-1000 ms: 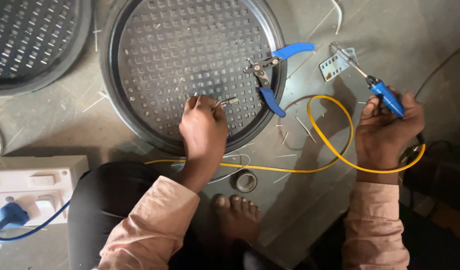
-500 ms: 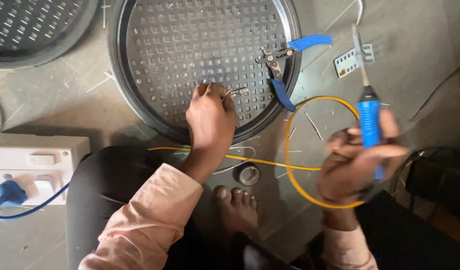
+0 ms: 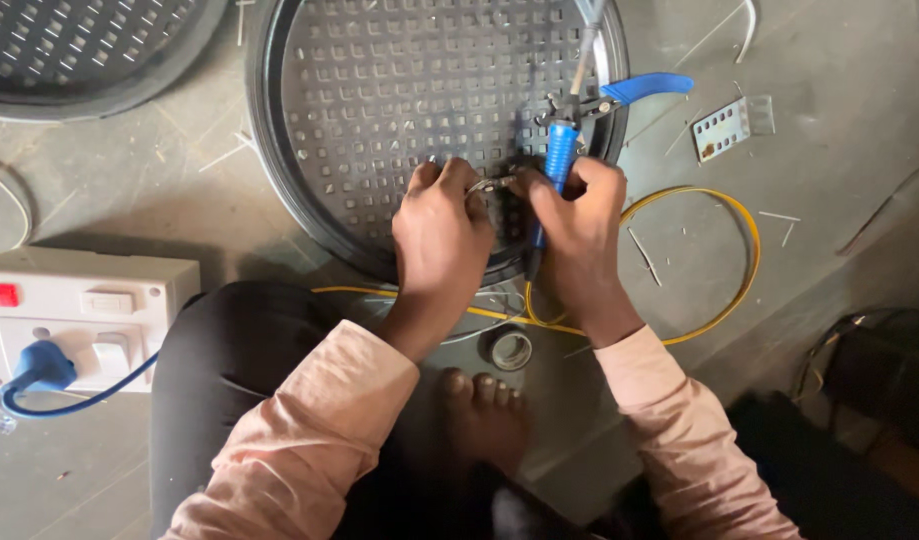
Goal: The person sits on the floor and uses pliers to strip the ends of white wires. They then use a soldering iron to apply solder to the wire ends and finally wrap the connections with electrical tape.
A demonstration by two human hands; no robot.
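A round black perforated grille point(image 3: 379, 110) lies flat on the concrete floor in front of me. My left hand point(image 3: 441, 235) rests on its near edge and pinches a small metal part point(image 3: 491, 184) at the fingertips. My right hand point(image 3: 577, 225) is beside it, wrapped around a blue-handled soldering iron point(image 3: 559, 155) whose metal tip points up and away over the grille. Both hands' fingertips meet at the small part. A yellow cable point(image 3: 744, 250) loops on the floor from under my right hand.
Blue-handled pliers point(image 3: 619, 95) lie on the grille's right rim. A small white perforated plate point(image 3: 731, 125) sits to the right. A white socket box point(image 3: 74, 315) with a blue plug is at left. A tape roll point(image 3: 509, 348) lies near my bare foot point(image 3: 484, 415). A second grille point(image 3: 79, 45) is top left.
My right hand has swung the soldering iron from the right side in to the grille, next to my left hand. The left hand has stayed on the small metal part.
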